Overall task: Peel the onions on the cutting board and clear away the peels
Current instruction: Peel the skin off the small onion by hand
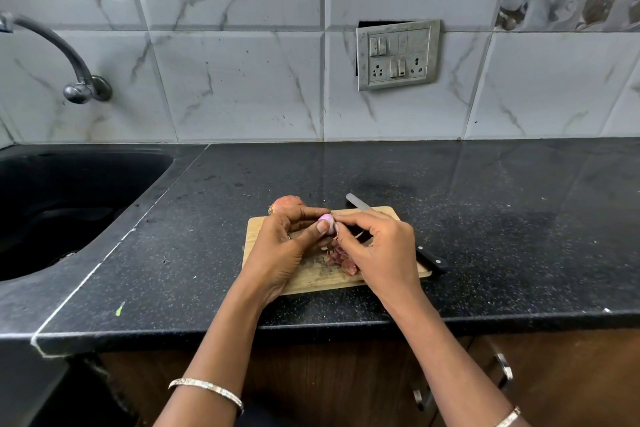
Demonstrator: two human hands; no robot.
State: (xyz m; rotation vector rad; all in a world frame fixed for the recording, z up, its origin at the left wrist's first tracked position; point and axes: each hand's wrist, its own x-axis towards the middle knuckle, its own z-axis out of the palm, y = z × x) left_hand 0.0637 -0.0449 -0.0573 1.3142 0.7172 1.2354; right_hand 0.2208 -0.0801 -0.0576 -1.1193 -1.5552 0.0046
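Head view: peeling is under way. The left hand [280,246] curls fingers and thumb round a small pale pink onion [326,218] above the light wooden cutting board [311,276]. The right hand [377,246] pinches at the onion's side. Next, I judge, strip any remaining skin, then take the unpeeled reddish-brown onion [286,203] at the board's far left corner. Count: two onions, one heap of dark red peels [341,258], one black-handled steel knife [360,204], on the black speckled desk [485,218].

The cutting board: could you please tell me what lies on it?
Reddish peels and a knife along its right side. The left hand and right hand, holding a small onion above it, cover the middle; anything beneath them is hidden.
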